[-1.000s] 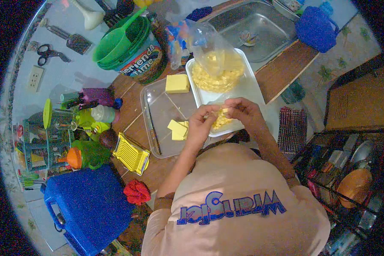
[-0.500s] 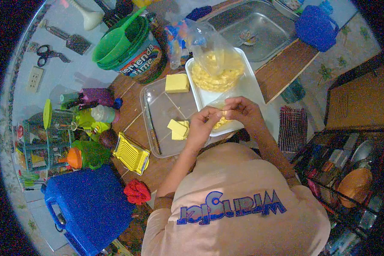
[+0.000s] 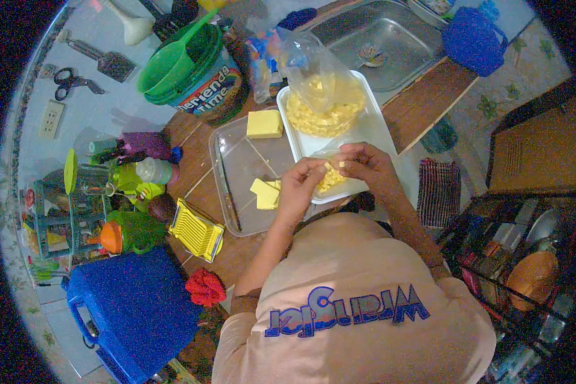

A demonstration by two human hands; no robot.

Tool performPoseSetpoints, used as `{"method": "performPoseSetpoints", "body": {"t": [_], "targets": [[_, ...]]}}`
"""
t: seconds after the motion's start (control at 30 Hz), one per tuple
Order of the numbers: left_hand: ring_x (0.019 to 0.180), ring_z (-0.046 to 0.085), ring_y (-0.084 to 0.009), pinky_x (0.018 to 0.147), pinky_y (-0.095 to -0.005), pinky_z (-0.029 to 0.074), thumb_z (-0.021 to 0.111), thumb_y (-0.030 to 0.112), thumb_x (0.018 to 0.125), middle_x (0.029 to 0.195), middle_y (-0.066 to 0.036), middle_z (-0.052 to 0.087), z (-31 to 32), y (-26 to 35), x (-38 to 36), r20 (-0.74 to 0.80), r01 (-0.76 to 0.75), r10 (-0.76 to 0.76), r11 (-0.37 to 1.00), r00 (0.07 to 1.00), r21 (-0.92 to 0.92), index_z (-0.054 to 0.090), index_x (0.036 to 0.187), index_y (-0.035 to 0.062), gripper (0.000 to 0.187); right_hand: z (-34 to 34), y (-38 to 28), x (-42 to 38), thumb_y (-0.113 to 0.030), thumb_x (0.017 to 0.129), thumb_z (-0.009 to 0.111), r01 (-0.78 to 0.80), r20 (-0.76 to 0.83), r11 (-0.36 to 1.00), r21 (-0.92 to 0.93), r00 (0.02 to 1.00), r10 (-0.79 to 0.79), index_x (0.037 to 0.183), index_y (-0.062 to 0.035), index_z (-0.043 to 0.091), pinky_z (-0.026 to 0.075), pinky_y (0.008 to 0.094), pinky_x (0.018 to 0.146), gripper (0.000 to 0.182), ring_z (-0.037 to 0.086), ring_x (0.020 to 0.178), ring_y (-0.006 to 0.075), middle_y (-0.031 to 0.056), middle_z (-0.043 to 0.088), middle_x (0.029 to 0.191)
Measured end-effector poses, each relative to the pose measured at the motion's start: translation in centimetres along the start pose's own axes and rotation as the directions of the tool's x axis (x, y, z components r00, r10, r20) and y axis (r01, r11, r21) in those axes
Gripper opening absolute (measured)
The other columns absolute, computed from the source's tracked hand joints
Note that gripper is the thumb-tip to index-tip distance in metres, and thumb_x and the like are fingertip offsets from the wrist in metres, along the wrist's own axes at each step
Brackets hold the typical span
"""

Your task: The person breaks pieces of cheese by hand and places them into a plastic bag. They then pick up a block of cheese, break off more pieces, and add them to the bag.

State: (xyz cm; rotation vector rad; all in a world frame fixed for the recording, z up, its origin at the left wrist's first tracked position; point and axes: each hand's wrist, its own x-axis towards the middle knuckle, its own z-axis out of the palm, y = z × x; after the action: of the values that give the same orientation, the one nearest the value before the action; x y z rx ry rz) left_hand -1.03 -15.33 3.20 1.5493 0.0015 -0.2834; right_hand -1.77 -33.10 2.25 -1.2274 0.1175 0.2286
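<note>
A: In the head view, where are the small yellow pieces (image 3: 329,180)?

B: Below the fingers, at the near end of the white tray (image 3: 308,146). The left hand (image 3: 299,182) comes in from the left and the right hand (image 3: 372,165) from the right, likely so that anything loose drops inside the rim.

A: Are the fingers closed on something?

B: On both hands they bend in toward the thumbs, with the tips close together. A little yellow shows there, but it is too small and blurred; I cannot tell whether either hand grips a piece.

A: What sits at the tray's far end?

B: A larger yellow heap (image 3: 323,123), with a clear bag (image 3: 307,57) over or around it; I cannot tell which. Keeping it far seems to leave the near end for the hands.

A: And to the left?

B: A clear tray (image 3: 240,144) on the surface (image 3: 201,189), just beside the white one. Its yellow block (image 3: 264,124) lies far right and its yellow slices (image 3: 264,195) near right, probably for easy reach. A knife-like tool (image 3: 230,192) lies along the left side, perhaps to keep it off the hands. The yellow slicer (image 3: 197,230) rests farther left, apparently out of the way.
</note>
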Motion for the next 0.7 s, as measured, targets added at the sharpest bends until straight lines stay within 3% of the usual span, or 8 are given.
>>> {"method": "performPoseSetpoints", "body": {"t": [0.1,0.3,0.5,0.57,0.67,0.7], "targets": [[0.073,0.053,-0.0071,0.068,-0.0222,0.044,0.064,0.011,0.082,0.084,-0.002,0.061,-0.4,-0.5,0.1,0.020,0.013,-0.013,1.000,1.000,0.010,0.064,0.091,0.0021,0.012,-0.3,0.1,0.1,-0.006,0.078,0.067,0.030,-0.003,0.994,-0.108,1.000,-0.030,0.105,-0.0024,0.058,0.051,0.0278,0.076,0.029,0.061,0.084,0.0142,0.0065,0.063,0.095],[0.073,0.052,-0.0101,0.071,-0.0244,0.044,0.068,0.009,0.076,0.078,-0.001,0.058,-0.7,-1.2,0.2,-0.013,0.026,-0.024,0.984,1.000,0.178,0.064,0.089,0.0014,0.015,-0.9,1.2,0.5,-0.008,0.078,0.067,0.089,-0.004,0.960,-0.264,0.996,-0.094,0.100,-0.0020,0.060,0.049,0.0277,0.076,0.024,0.060,0.083,0.0126,0.0054,0.064,0.091],[0.078,0.055,-0.0161,0.072,-0.0278,0.045,0.069,0.013,0.075,0.087,-0.007,0.059,-1.0,-1.9,0.5,0.034,-0.164,0.162,0.924,0.986,0.346,0.065,0.094,0.0037,0.021,-1.2,1.5,0.5,-0.014,0.080,0.065,0.066,-0.030,0.940,-0.336,0.996,-0.080,0.100,-0.0031,0.061,0.048,0.0288,0.078,0.023,0.060,0.086,0.0152,0.0060,0.065,0.095],[0.089,0.054,-0.0231,0.081,-0.0351,0.042,0.068,0.018,0.075,0.096,-0.010,0.058,-1.4,-1.8,0.6,0.023,-0.251,0.291,0.780,0.957,0.573,0.065,0.095,0.0056,0.024,-1.3,1.1,0.3,-0.018,0.081,0.064,0.072,-0.029,0.895,-0.441,0.995,-0.094,0.101,-0.0047,0.062,0.047,0.0323,0.084,0.024,0.060,0.092,0.0190,0.0080,0.064,0.098],[0.107,0.045,-0.0325,0.093,-0.0459,0.032,0.067,0.025,0.074,0.111,-0.014,0.053,-1.7,-0.6,0.3,0.032,-0.216,0.366,0.472,0.930,0.855,0.066,0.096,0.0079,0.028,-1.4,0.5,-0.5,-0.023,0.080,0.063,0.204,0.150,0.548,-0.811,0.978,-0.143,0.101,-0.0070,0.063,0.040,0.0383,0.093,0.026,0.055,0.102,0.0271,0.0118,0.061,0.104],[0.114,0.041,-0.0354,0.097,-0.0494,0.028,0.067,0.027,0.073,0.116,-0.015,0.051,-1.7,-0.3,0.2,0.035,-0.176,0.373,0.349,0.927,0.920,0.066,0.096,0.0086,0.030,-1.6,0.9,-0.6,-0.023,0.079,0.064,0.292,0.224,0.472,-0.832,0.955,-0.196,0.100,-0.0064,0.063,0.042,0.0383,0.090,0.027,0.055,0.099,0.0280,0.0118,0.061,0.103]]}}
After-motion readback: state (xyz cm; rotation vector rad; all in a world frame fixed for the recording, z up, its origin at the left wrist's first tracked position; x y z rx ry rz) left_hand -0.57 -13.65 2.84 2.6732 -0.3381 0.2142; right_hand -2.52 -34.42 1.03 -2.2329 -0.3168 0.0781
